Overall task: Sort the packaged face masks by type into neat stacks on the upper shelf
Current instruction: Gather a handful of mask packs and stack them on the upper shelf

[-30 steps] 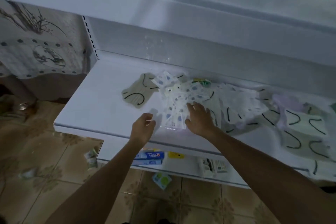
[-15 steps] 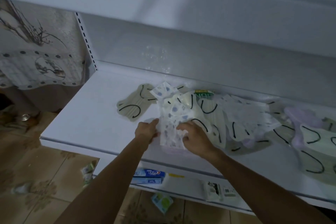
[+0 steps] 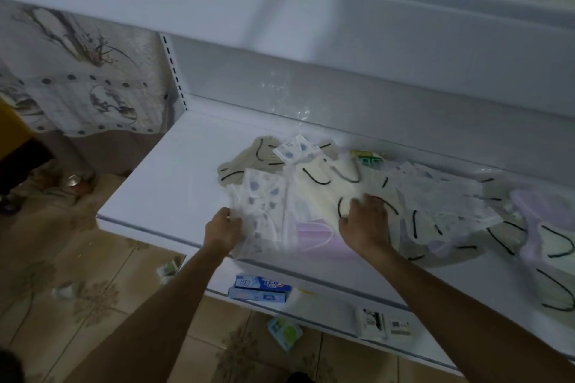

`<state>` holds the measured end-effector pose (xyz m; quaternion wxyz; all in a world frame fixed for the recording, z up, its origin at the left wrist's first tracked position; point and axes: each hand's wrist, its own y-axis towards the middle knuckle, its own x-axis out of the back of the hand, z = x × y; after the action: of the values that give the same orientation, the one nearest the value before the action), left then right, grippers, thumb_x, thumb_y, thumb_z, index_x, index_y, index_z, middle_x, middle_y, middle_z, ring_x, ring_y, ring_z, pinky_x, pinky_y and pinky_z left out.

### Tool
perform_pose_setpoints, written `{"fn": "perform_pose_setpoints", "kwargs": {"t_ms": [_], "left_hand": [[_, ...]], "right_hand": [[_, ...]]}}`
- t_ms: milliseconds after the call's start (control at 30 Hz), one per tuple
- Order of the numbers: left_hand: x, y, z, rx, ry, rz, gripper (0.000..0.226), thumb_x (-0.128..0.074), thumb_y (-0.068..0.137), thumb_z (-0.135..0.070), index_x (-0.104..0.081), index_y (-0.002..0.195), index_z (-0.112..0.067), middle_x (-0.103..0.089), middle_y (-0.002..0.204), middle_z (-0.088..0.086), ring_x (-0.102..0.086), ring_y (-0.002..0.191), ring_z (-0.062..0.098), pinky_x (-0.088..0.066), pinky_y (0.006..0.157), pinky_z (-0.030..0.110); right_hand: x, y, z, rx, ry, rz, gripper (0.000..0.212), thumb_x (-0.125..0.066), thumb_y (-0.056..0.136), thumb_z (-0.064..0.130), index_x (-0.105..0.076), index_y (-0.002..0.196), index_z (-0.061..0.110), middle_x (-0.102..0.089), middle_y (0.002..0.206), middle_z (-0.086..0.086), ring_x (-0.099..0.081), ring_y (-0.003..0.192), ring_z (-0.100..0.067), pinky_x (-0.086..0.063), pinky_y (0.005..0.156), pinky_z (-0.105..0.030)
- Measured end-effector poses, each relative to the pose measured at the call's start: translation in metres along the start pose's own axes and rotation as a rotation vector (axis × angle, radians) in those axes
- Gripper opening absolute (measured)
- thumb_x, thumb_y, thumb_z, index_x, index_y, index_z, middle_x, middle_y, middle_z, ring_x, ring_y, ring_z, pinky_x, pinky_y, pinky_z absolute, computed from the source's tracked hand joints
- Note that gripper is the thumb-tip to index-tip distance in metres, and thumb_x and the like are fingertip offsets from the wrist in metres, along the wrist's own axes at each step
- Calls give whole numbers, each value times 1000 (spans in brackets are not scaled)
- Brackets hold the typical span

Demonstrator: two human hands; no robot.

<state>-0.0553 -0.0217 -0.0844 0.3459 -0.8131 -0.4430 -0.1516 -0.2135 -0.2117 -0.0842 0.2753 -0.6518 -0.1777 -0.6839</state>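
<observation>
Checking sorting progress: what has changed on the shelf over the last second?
The left hand took hold of the blue-dotted masks and gathered them leftward, uncovering a lilac mask. The right hand let them go and shifted right onto the cream mask. The beige mask and right-side pile stayed put.

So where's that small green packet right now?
Head view: the green packet lies at the back of the upper shelf, on the person's right side, just behind the cream masks and straight beyond the right hand.
</observation>
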Motion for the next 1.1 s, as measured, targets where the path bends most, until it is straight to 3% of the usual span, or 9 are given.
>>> {"fn": "perform_pose_setpoints", "kwargs": {"t_ms": [200, 300, 433, 567, 633, 733, 833, 967, 1100], "left_hand": [[25, 8, 22, 72, -80, -86, 31, -35, 94, -7, -48, 120, 3, -53, 119, 23, -47, 92, 28, -47, 80, 39], [28, 9, 20, 74, -147, -59, 33, -34, 94, -7, -46, 123, 0, -52, 120, 19, -51, 98, 31, -50, 88, 46], [29, 11, 17, 74, -178, -19, 35, -35, 92, -7, -48, 124, -4, -55, 123, 18, -54, 107, 36, -49, 90, 45], [30, 13, 17, 80, -188, -21, 35, -37, 92, -8, -46, 126, -4, -55, 123, 18, -54, 107, 35, -49, 92, 47], [32, 15, 19, 88, -199, -34, 36, -38, 93, -7, -44, 128, -5, -54, 124, 18, -54, 108, 35, -49, 92, 46], [38, 15, 23, 97, -203, -47, 38, -38, 92, -5, -41, 130, -5, -54, 124, 18, -53, 108, 35, -49, 91, 46], [47, 10, 26, 100, -228, -43, 44, -40, 92, -3, -35, 135, -8, -54, 126, 17, -54, 109, 36, -50, 90, 46], [65, 1, 30, 131, -251, -53, 43, -42, 91, -3, -37, 134, -8, -55, 126, 17, -56, 109, 37, -49, 92, 50], [76, -9, 33, 175, -246, -78, 37, -40, 92, -3, -43, 128, -5, -55, 123, 19, -56, 106, 37, -52, 88, 48]], "right_hand": [[-7, 12, 39, 478, -140, 106, 53, -39, 97, 28, -26, 147, 21, -10, 157, -8, -12, 144, -22, -8, 116, -42], [-12, 20, 38, 329, -199, 70, 44, -34, 97, 33, -37, 139, 22, -17, 153, -10, -20, 139, -25, -16, 114, -50], [-3, 27, 29, 137, -309, 18, 51, -36, 97, 31, -32, 142, 7, -8, 154, -22, -7, 143, -34, -2, 114, -53], [-5, 38, 39, 448, -158, -115, 37, -57, 82, 12, -59, 111, -11, -46, 133, -33, -46, 123, -45, -32, 108, -49], [-5, 36, 56, 574, -111, -59, 39, -55, 88, 22, -57, 116, -4, -56, 124, -22, -53, 115, -35, -39, 101, -38], [-10, 30, 80, 478, -151, 43, 45, -50, 93, 42, -54, 121, 7, -55, 124, -10, -45, 119, -26, -34, 98, -36], [-10, 24, 94, 411, -173, 69, 24, -46, 95, 19, -57, 115, 11, -56, 121, -7, -49, 115, -24, -40, 92, -34], [0, 22, 108, 266, 171, 82, 30, -50, 87, 0, -56, 115, 9, -63, 114, -10, -58, 106, -28, -49, 84, -33], [22, 19, 147, -31, 1046, 192, 31, -52, 79, -6, -64, 104, 8, -62, 94, -2, -59, 92, -22, -49, 70, -24]]}}
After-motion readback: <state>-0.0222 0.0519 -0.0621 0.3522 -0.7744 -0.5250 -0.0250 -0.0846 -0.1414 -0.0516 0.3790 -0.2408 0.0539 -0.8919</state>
